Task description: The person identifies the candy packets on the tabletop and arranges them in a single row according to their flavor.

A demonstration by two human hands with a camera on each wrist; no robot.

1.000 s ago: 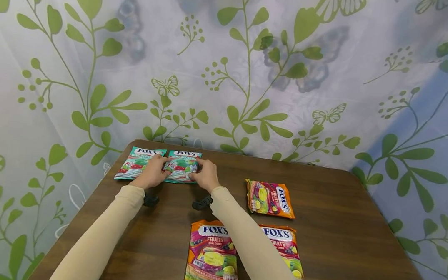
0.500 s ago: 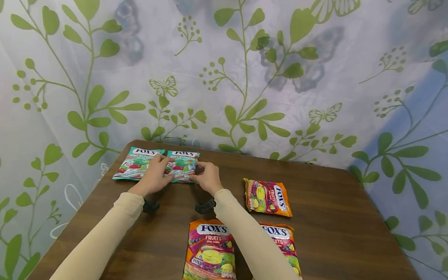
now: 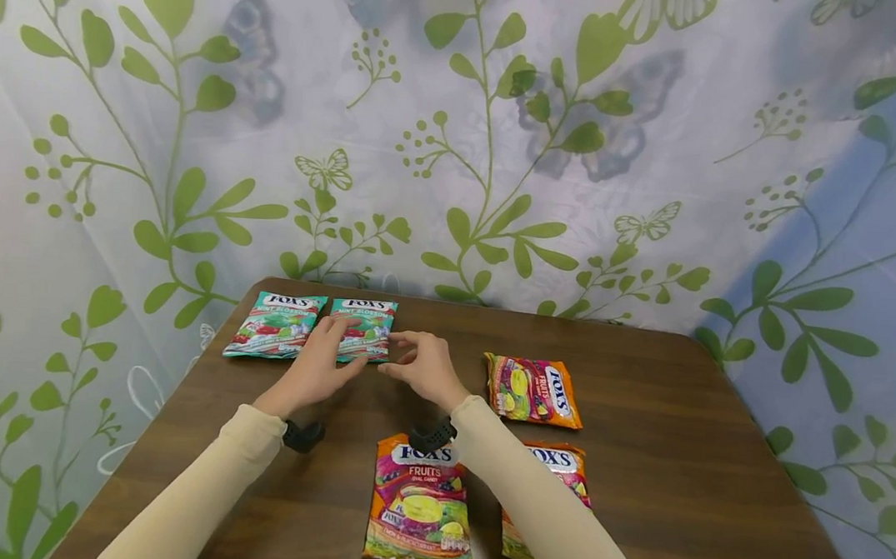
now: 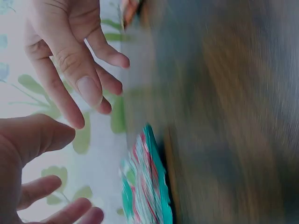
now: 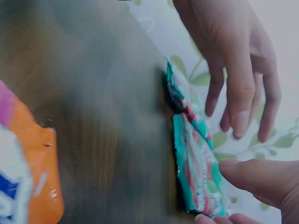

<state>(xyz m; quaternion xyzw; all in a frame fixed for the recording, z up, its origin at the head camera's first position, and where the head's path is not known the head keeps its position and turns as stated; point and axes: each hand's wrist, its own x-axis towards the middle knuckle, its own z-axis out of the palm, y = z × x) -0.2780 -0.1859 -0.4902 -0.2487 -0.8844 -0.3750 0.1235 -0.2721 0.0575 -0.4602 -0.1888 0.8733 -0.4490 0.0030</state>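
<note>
Two teal Fox's Mint Blossom candy bags lie side by side at the table's far left corner: the left mint bag [image 3: 273,326] and the right mint bag [image 3: 375,314]. My left hand [image 3: 316,370], fingers spread and relaxed, is over the near side of the right mint bag and holds nothing. Just off that bag's right edge is my right hand [image 3: 425,368], its fingers loosely bent around nothing. In the left wrist view, the hands face each other with a mint bag [image 4: 147,182] below them. The right wrist view has both bags flat, overlapping at one edge.
On the brown wooden table [image 3: 658,455] lie several orange Fox's Fruits bags. One fruit bag [image 3: 533,392] is turned sideways at mid-right, another fruit bag [image 3: 419,512] is at the front, and a third fruit bag [image 3: 519,539] is partly under my right sleeve. A leaf-print curtain [image 3: 454,146] hangs behind.
Both hands have let go of the right mint bag and drawn back towards me, the right one also shifting right. The mint bags stay in place.
</note>
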